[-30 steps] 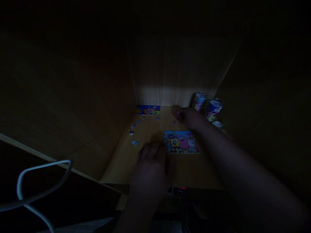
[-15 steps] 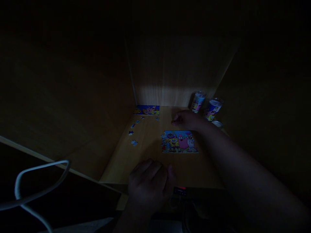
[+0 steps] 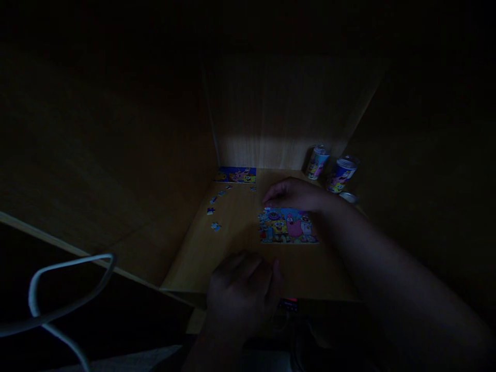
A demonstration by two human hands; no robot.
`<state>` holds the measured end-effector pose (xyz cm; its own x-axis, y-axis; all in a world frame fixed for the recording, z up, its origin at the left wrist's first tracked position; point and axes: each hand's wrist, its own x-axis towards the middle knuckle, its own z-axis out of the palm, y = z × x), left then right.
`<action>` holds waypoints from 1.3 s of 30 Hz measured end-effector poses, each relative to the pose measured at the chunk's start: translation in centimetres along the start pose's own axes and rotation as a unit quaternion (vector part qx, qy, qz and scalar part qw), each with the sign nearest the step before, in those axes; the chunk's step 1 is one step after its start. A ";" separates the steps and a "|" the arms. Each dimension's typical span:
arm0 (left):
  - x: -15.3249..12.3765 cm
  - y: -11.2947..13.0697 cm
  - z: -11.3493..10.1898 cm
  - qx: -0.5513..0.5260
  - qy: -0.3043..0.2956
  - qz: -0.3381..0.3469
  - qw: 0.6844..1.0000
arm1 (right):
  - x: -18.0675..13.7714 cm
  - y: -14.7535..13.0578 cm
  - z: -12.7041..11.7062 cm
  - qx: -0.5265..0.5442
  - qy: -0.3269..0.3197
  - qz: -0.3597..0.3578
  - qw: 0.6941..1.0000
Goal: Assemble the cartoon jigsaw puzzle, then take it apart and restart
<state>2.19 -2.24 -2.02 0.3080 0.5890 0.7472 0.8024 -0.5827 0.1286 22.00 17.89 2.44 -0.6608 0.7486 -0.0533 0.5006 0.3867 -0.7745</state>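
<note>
A nearly complete cartoon jigsaw puzzle (image 3: 289, 227) lies flat on the wooden tabletop. At its upper left corner, my right hand (image 3: 292, 194) is closed in a pinch, fingertips down on a small pale puzzle piece (image 3: 267, 209). Whether that piece sits locked in is too dark to tell. Below the puzzle, my left hand (image 3: 242, 287) rests as a fist by the table's front edge, thumb along its side; nothing shows in it. Several loose puzzle pieces (image 3: 216, 226) lie scattered in a curve to the left, and another loose piece (image 3: 253, 189) is farther back.
A blue cartoon picture (image 3: 236, 175) lies at the back left against the panel. Two printed cans (image 3: 318, 163) (image 3: 341, 175) stand at the back right, with a round lid (image 3: 349, 197) beside them. A white cable (image 3: 70, 263) loops at the left. Wooden walls enclose the dim tabletop.
My right hand has moved left and toward me, from behind the puzzle to its upper left corner, bringing the small piece there. My left hand stays as a fist.
</note>
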 end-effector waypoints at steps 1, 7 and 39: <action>0.0 0.0 0.0 0.002 -0.004 -0.001 1.000 | -0.1 -0.3 0.2 0.023 -0.023 -0.003 0.999; 0.2 0.0 0.1 0.012 -0.025 -0.011 1.000 | -0.3 -1.9 1.2 0.056 -0.082 -0.007 0.995; 0.5 0.1 0.1 0.018 -0.014 -0.053 0.998 | 0.4 -2.6 2.9 -0.086 -0.062 -0.113 0.988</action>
<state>2.43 -1.94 -1.73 0.2344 0.6609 0.7129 0.8492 -0.4962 0.1807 18.82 15.62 2.66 -0.8247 0.5650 0.0240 0.4125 0.6300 -0.6579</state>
